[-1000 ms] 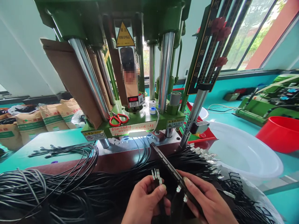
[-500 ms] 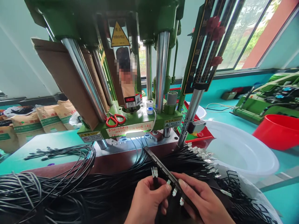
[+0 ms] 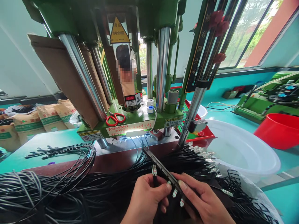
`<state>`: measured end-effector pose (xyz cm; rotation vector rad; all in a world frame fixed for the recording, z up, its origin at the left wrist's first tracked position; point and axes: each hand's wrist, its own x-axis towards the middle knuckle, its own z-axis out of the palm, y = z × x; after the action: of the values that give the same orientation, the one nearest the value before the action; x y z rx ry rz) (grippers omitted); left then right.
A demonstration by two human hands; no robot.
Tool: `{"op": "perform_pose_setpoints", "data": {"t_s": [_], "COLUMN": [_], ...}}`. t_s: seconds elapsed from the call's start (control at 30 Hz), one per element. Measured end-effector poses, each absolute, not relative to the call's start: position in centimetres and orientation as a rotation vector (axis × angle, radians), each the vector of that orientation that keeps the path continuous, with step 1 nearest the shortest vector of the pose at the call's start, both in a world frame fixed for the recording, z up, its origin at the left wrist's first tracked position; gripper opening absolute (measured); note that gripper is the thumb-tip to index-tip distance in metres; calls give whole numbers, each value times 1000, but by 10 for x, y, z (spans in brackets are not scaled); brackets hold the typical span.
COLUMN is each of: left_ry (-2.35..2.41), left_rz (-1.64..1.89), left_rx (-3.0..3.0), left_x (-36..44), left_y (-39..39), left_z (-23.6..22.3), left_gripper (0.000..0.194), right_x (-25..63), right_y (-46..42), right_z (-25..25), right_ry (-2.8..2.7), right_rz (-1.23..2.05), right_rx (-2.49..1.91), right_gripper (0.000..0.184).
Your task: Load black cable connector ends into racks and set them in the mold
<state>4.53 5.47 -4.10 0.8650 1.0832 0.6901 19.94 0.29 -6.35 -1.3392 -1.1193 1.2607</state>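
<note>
My right hand (image 3: 202, 196) grips the lower end of a long dark slotted bar (image 3: 159, 164), which slants up to the left over the cables. My left hand (image 3: 147, 194) is closed, thumb and forefinger pinching a small metal cable connector at the bar's left edge; the fingertips partly cover it. Another silver connector (image 3: 154, 170) on a black cable sticks up from behind my left fingers. Two more connectors, a nearer one (image 3: 182, 202) and a farther one (image 3: 174, 193), show along the bar beside my right thumb. Black cables (image 3: 70, 194) lie heaped under both hands.
A green press (image 3: 130, 119) with steel columns stands ahead, red-handled scissors (image 3: 115, 119) on its ledge. Cable ends with silver connectors (image 3: 203, 154) are bunched at the right. Beyond are a white tub (image 3: 247, 149) and a red bucket (image 3: 277, 132). Paper sacks (image 3: 28, 124) stand at left.
The connectors above my left hand were fanned apart and now line up closely, looking like one. Both hands keep nearly the same place on the bar; the view has shifted slightly.
</note>
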Motion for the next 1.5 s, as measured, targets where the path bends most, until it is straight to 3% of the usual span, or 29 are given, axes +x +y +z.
{"op": "perform_pose_setpoints", "data": {"t_s": [0.17, 0.47, 0.8, 0.97, 1.5], "left_ry": [1057, 943, 1069, 1124, 1157], "left_rz": [696, 765, 743, 712, 659], "left_rx": [840, 638, 876, 917, 962], "left_x": [46, 31, 41, 43, 42], "left_y": [56, 57, 57, 56, 59], "left_z": [-42, -35, -49, -51, -43], "left_gripper": [27, 35, 41, 43, 22], "right_x": [202, 205, 197, 201, 209], "right_y": [5, -3, -2, -3, -2], "right_z": [-65, -50, -47, -53, -66], "right_ry": [-1263, -761, -717, -770, -1036], "right_rz": [1178, 1281, 1308, 1324, 1374], "right_rx": [-1353, -1353, -1326, -1350, -1381], "right_gripper": [43, 51, 37, 46, 55]}}
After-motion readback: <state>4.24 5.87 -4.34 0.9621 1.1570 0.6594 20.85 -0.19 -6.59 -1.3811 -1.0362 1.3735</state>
